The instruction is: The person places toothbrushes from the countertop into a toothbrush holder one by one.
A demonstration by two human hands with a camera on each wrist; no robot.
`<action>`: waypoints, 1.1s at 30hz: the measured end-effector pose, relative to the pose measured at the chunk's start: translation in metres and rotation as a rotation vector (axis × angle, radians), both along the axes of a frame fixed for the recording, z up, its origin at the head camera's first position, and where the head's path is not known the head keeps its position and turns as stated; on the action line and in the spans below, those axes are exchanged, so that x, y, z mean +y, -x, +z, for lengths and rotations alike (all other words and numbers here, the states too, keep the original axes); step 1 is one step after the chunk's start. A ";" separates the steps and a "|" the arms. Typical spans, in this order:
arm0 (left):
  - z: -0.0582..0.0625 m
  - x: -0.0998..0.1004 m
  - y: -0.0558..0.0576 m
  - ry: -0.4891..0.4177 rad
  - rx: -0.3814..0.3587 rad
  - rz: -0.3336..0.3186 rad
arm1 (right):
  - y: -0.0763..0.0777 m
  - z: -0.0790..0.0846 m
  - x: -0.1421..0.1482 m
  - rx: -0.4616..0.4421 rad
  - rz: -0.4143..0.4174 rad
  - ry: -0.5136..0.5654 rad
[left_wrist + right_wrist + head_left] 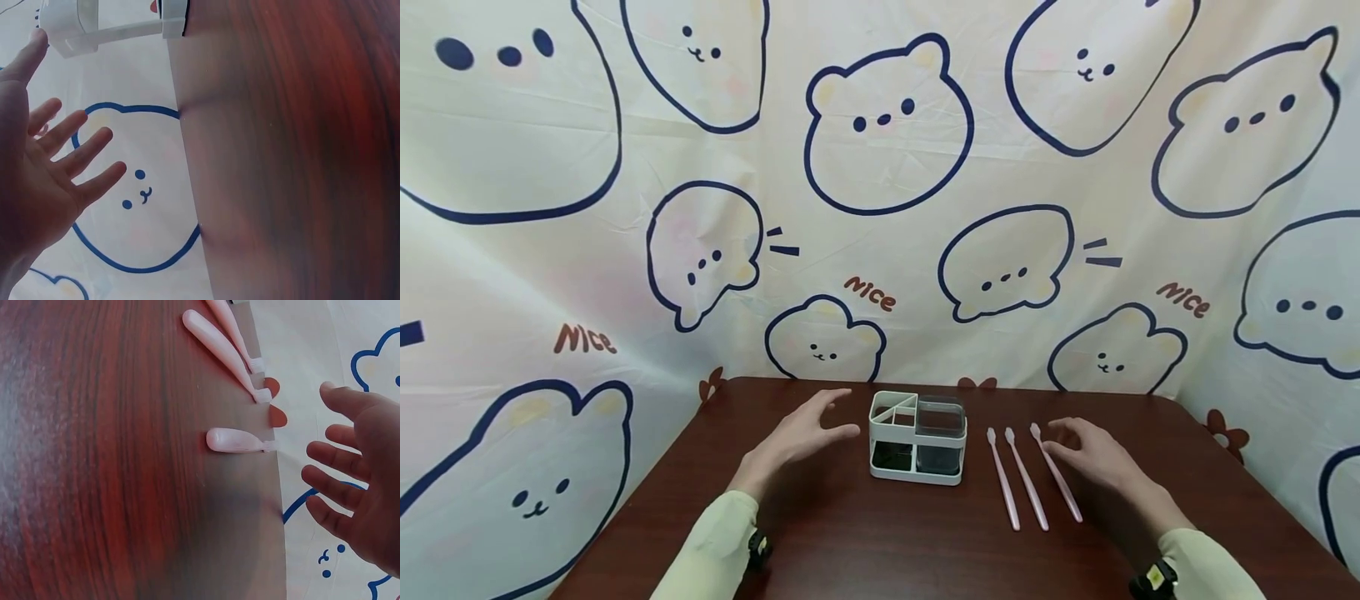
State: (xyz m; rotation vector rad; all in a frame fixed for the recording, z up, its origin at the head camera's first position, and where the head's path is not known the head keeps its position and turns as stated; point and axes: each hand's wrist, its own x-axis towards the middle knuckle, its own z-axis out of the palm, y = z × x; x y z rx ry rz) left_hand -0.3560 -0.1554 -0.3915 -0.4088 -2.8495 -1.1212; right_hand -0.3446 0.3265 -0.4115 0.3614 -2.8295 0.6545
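Note:
A white toothbrush holder [892, 435] with several compartments and a clear cup [942, 417] in its right side stands mid-table. Left of it hovers my left hand [797, 435], fingers spread, thumb pointing toward the holder's side; the left wrist view shows the palm of this hand [44, 169] with nothing in it. Three pink toothbrushes [1004, 482] lie side by side to the right of the holder, heads toward the back. My right hand [1093, 454] is over the head end of the rightmost toothbrush [1060, 479]. Its fingers are relaxed and apart in the right wrist view, the hand [369, 481] holding nothing.
The dark brown wooden table [880, 542] carries the things. Behind it and on both sides hangs a pale cloth [880, 250] printed with cartoon bears, reaching down to the table's back edge.

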 end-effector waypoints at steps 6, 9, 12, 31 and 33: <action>0.001 0.007 0.000 -0.024 -0.017 -0.026 | -0.003 0.000 -0.002 -0.026 0.007 0.015; -0.002 0.011 0.001 -0.038 -0.022 -0.056 | -0.004 0.000 -0.001 -0.060 0.000 0.037; -0.005 0.015 0.003 -0.057 -0.030 -0.087 | -0.005 -0.001 0.000 -0.121 -0.007 0.086; -0.012 0.035 0.009 -0.136 -0.058 -0.166 | -0.003 -0.011 0.003 -0.241 -0.006 0.182; -0.012 0.036 0.010 -0.132 -0.064 -0.166 | -0.002 -0.012 0.004 -0.247 -0.004 0.185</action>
